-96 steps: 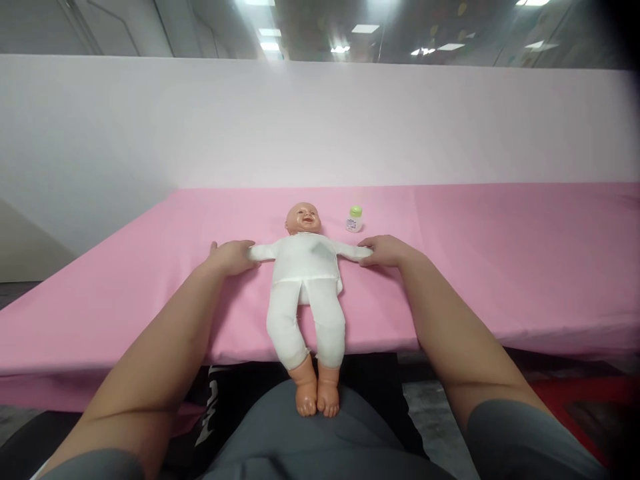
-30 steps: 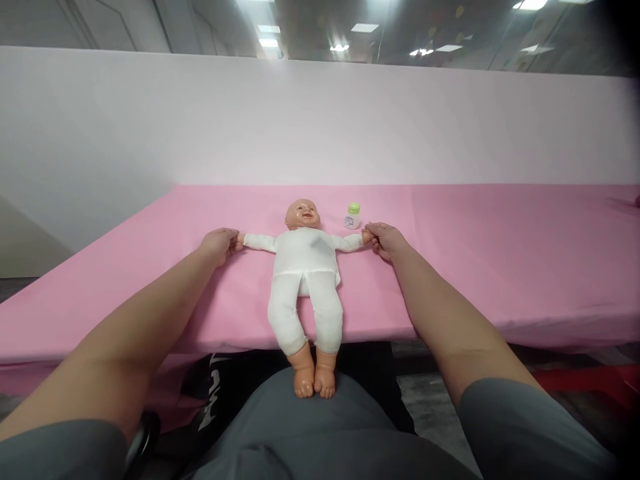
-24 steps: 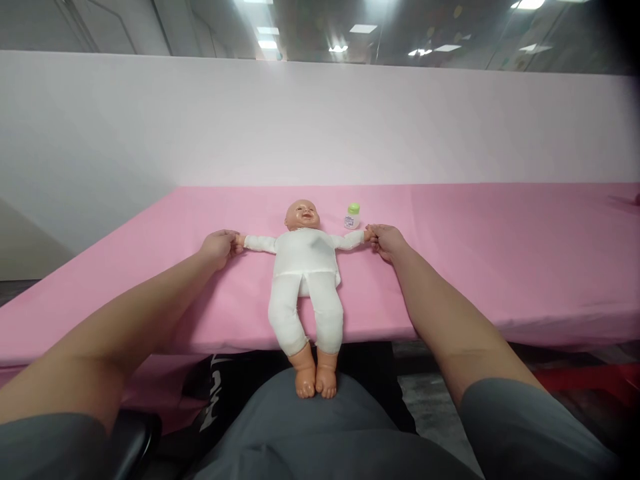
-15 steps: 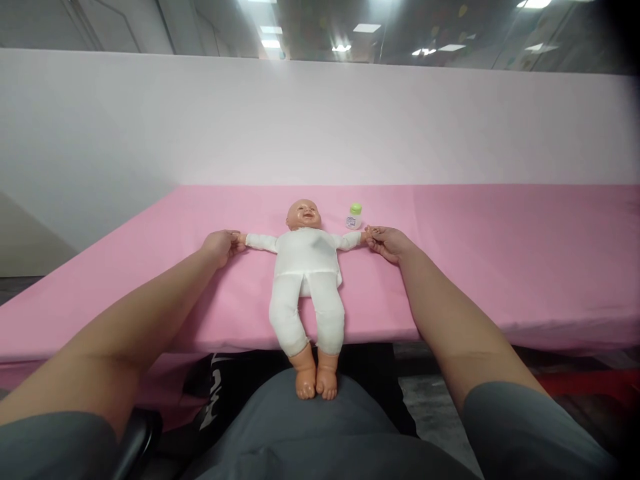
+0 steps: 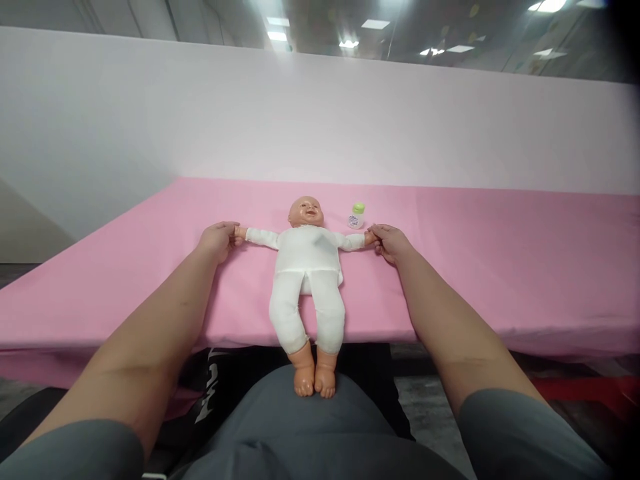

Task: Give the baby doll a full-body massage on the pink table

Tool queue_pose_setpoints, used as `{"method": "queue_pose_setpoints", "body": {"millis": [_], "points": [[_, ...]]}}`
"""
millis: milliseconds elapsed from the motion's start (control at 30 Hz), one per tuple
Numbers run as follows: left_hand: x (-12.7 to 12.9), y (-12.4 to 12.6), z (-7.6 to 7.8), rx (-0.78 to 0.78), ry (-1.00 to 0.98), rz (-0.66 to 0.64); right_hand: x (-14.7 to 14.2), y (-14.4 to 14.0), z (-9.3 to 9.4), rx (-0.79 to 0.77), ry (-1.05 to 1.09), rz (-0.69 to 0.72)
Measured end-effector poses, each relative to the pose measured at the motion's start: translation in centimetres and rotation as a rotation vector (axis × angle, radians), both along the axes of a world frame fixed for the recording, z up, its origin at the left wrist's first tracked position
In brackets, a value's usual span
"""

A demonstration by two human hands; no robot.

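Note:
A baby doll (image 5: 307,267) in a white suit lies on its back on the pink table (image 5: 500,267), head away from me, arms stretched out sideways. Its bare feet hang over the near edge against my lap. My left hand (image 5: 218,239) pinches the doll's small hand on the left. My right hand (image 5: 390,240) holds the doll's other hand on the right. A small white bottle with a green cap (image 5: 356,217) stands just behind the doll's right-side arm.
A pale pink wall panel (image 5: 320,120) runs along the far side of the table. The table's near edge crosses in front of my lap, with dark floor and a red patch (image 5: 590,390) below at the right.
Since 3.2 s ago my hands slid outward from the doll's sleeves to its small hands and stretched the arms wide. Over the last second they hardly moved; only the view shifted slightly.

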State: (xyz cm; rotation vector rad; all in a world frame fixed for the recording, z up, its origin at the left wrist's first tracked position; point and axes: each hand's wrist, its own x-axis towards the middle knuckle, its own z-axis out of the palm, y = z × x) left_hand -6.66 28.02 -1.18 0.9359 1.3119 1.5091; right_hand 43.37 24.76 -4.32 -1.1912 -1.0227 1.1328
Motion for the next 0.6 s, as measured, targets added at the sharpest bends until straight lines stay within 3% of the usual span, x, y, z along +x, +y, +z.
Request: {"method": "queue_pose_setpoints", "body": {"millis": [267, 600], "points": [[-0.9, -0.3, -0.1, -0.054, -0.107, -0.084, -0.3, -0.4, 0.5, -0.096, 0.103, -0.068], [-1.1, -0.5, -0.5, 0.022, -0.053, -0.119, 0.5, -1.3, 0.8, -0.059, 0.12, 0.107]]}}
